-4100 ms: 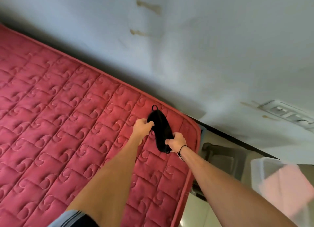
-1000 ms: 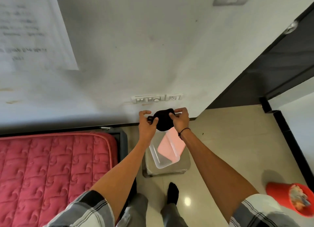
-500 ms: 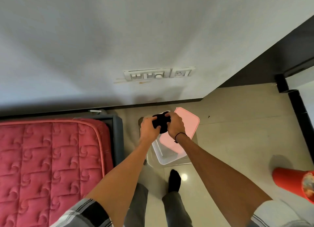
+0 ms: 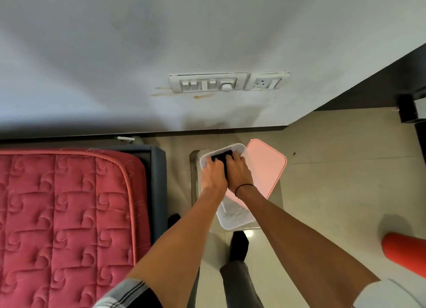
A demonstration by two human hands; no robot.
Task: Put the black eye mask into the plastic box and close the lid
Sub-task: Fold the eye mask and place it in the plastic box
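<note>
Fingers (image 4: pixel 213 160) of both hands curl closed on the mask (image 4: pixel 221 157), pressing it into the box's (image 4: pixel 232 222) far end. Left hand (image 4: pixel 213 173) and right hand (image 4: pixel 238 170) should let go low, tuck the edges flat, then swing the lid (image 4: pixel 265 167) over.
</note>
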